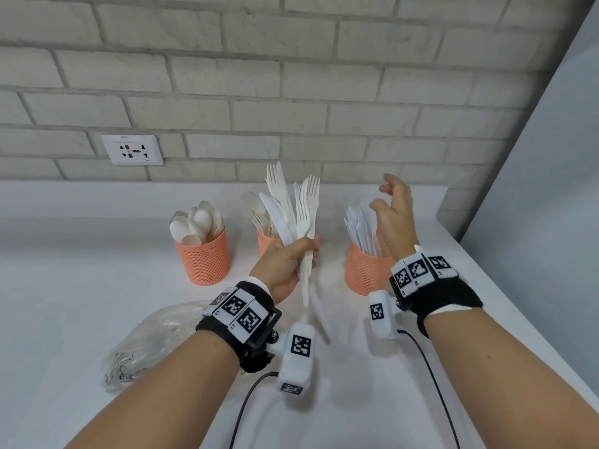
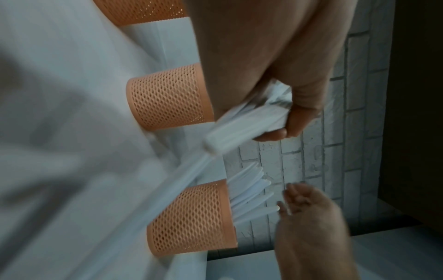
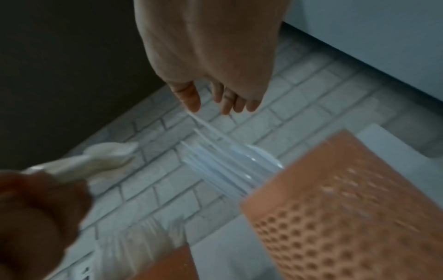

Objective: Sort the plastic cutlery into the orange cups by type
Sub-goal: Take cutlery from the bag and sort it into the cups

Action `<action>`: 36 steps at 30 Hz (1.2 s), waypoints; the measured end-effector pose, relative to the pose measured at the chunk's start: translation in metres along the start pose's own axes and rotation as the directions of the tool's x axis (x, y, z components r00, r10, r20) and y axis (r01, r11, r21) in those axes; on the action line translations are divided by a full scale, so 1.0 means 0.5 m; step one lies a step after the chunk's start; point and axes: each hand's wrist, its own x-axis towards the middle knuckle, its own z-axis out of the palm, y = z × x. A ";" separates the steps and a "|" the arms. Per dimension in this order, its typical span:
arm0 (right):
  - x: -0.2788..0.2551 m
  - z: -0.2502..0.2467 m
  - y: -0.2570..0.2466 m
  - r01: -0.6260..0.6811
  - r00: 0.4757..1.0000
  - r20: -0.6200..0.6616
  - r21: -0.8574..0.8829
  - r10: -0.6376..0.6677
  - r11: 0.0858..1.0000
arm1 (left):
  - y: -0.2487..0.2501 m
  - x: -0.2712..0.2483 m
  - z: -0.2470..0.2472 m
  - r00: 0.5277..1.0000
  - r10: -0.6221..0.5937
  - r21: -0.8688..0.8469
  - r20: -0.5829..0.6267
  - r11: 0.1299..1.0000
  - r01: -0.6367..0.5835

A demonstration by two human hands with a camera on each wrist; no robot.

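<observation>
While both hands hover above a white counter (image 1: 81, 270), three orange mesh cups stand in a row near a grey brick wall (image 1: 291, 76)

Surroundings: a wall socket (image 1: 132, 150) sits at 10 o'clock from the cups; a crumpled clear plastic bag (image 1: 146, 338) lies on the counter at 7 o'clock from the left cup, beside the left forearm; black cables trail from camera units strapped to both wrists

In the way: the left hand and its bundle cover most of the middle cup in the head view; the right hand hides the far side of the right cup's contents

Left cup (image 1: 204, 257): packed with white plastic spoons (image 1: 194, 222), bowls up

Middle cup (image 1: 266, 243): holds white forks (image 1: 259, 212), tines up

Right cup (image 1: 366, 270): holds white knives (image 1: 361, 226), fanned upward and leaning toward 11 o'clock

Left hand (image 1: 287, 265): fingers and thumb wrapped round a loose bundle of cutlery (image 1: 296, 209), mostly forks with at least one knife, tines pointing to 12 o'clock and handles sticking out below the fist; it is raised in front of the middle cup

Right hand (image 1: 395, 215): holding nothing, fingers loosely spread and slightly curled, just above the knives at 12 o'clock of the right cup; in the right wrist view a fingertip (image 3: 194, 103) looks very close to a knife tip, contact unclear
</observation>
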 end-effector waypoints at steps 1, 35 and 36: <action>-0.011 0.001 -0.019 0.104 0.994 -0.041 -0.011 -0.105 0.994 | 0.001 0.000 -0.001 1.000 -0.005 -0.003 0.003 1.000 0.005; -0.191 0.122 -0.042 -0.199 0.549 0.820 -0.058 0.160 0.978 | 0.106 -0.030 -0.123 0.960 0.044 -0.336 -0.277 0.931 -0.140; -0.189 0.117 -0.039 -0.199 0.524 0.834 -0.078 0.173 0.977 | 0.107 -0.031 -0.127 0.956 0.042 -0.347 -0.289 0.927 -0.145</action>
